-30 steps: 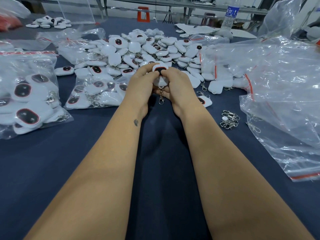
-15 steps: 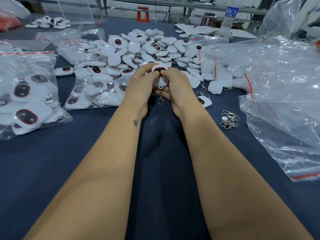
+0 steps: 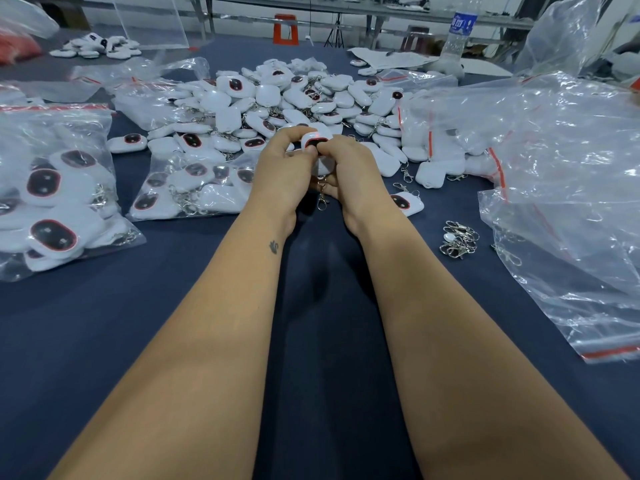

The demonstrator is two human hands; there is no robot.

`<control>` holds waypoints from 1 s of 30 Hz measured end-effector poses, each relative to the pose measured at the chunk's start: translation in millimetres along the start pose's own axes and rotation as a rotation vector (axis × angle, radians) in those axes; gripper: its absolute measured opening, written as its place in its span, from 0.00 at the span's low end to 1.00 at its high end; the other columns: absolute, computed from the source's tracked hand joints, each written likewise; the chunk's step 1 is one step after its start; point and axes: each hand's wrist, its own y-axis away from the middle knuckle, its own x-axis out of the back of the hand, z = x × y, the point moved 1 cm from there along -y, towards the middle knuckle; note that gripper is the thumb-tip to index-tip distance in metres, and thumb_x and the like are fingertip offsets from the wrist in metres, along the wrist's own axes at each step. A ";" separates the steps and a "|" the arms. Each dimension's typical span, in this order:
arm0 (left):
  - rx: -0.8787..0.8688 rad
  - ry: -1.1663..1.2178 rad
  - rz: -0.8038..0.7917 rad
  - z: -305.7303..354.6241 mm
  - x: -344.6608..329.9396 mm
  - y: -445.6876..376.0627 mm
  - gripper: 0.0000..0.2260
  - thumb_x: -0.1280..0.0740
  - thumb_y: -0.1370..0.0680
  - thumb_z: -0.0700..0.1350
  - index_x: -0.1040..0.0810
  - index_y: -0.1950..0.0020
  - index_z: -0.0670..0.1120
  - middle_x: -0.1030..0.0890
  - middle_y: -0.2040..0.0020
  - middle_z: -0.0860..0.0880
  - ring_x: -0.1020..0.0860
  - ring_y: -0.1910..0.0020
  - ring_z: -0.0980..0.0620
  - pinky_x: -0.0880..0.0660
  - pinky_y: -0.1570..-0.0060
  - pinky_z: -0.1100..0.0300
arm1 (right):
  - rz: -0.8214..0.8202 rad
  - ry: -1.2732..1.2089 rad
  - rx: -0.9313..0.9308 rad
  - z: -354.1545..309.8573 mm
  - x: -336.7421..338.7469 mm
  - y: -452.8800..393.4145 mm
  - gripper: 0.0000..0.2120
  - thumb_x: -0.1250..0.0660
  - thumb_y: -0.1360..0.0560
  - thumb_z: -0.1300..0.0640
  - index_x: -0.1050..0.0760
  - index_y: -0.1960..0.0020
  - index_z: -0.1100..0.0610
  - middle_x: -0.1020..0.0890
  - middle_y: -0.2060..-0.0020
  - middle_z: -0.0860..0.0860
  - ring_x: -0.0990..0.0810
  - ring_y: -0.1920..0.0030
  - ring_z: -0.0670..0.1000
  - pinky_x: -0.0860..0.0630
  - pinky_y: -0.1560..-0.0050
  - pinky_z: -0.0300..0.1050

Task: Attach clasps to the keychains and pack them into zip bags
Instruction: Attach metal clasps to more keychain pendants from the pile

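Centrally, rounded glossy white keychain (image 3: 316, 143)

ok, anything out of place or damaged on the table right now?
Nothing looks damaged. One keychain lies alone beside the right hand, apart from the main pile. Both hands hold a keychain with its clasp dangling.

I see two bare forearms without sleeves; my left wrist carries a small dark tattoo (image 3: 274, 247).

- Hands: 2, left hand (image 3: 282, 168), right hand (image 3: 353, 174).
- Filled zip bags (image 3: 52, 188): 2 clearly countable.
- Water bottle (image 3: 459, 31): 1.
- Loose keychains (image 3: 277, 98): one pile, uncountable.
- Clasps (image 3: 459, 239): one cluster.
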 end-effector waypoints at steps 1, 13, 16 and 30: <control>0.000 -0.002 0.005 0.6 -0.1 0.6 0.12 0.38 0.20 0.37 0.21 0.49 0.53 0.18 0.48 0.38 0.21 0.56 0.47 0.24 0.57 0.56 | 0.004 0.006 0.000 0.5 0.2 -0.7 0.06 0.38 0.24 0.65 0.23 0.53 0.58 0.20 0.56 0.59 0.22 0.57 0.53 0.20 0.60 0.43; -0.156 -0.100 -0.050 21.3 1.6 1.4 0.12 0.36 0.22 0.37 0.22 0.46 0.53 0.20 0.49 0.52 0.21 0.46 0.55 0.22 0.42 0.59 | 0.365 -0.049 0.039 3.7 10.0 -10.2 0.12 0.47 0.17 0.59 0.29 0.42 0.65 0.22 0.57 0.60 0.27 0.76 0.48 0.34 0.78 0.36; -0.211 -0.127 0.033 27.6 10.6 5.6 0.12 0.36 0.23 0.36 0.20 0.51 0.53 0.18 0.52 0.53 0.20 0.52 0.57 0.21 0.54 0.64 | 0.353 -0.024 0.009 4.5 10.5 -12.2 0.10 0.46 0.17 0.56 0.29 0.45 0.60 0.23 0.60 0.57 0.31 0.78 0.47 0.37 0.79 0.36; -0.241 -1.249 0.319 25.0 30.2 11.2 0.09 0.36 0.26 0.44 0.18 0.53 0.44 0.18 0.54 0.43 0.25 0.48 0.39 0.31 0.52 0.52 | 0.248 0.124 0.182 5.5 4.2 -4.2 0.09 0.30 0.24 0.62 0.30 0.52 0.52 0.19 0.55 0.53 0.22 0.57 0.49 0.24 0.53 0.44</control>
